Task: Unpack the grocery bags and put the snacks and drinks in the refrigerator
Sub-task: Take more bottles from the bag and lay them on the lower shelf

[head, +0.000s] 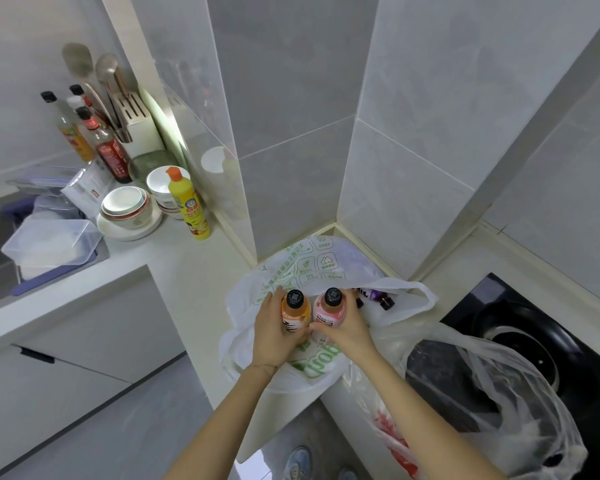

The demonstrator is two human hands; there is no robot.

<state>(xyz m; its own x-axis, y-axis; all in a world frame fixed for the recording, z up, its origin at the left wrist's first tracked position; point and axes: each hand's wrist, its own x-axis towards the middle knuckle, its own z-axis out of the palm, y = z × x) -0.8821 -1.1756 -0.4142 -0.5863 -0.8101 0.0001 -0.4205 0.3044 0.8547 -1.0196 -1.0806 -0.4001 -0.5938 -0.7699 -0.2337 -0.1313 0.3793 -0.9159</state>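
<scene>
A white grocery bag with green print (305, 268) lies open on the counter in the tiled corner. My left hand (274, 336) grips an orange drink bottle with a black cap (294, 311) upright over the bag. Beside it, my right hand (347, 327) grips a pink drink bottle with a black cap (330, 308); the two bottles touch. A purple bottle (374, 295) lies inside the bag to the right. A second, clear plastic bag (492, 382) sits at the right with red packaging (390, 431) showing through. No refrigerator is in view.
A black stove burner (527, 341) lies under the clear bag at right. To the left stand a yellow dish-soap bottle (187, 206), stacked bowls (127, 206), sauce bottles (101, 140), a knife block (136, 116) and a clear plastic container (54, 244) by the sink.
</scene>
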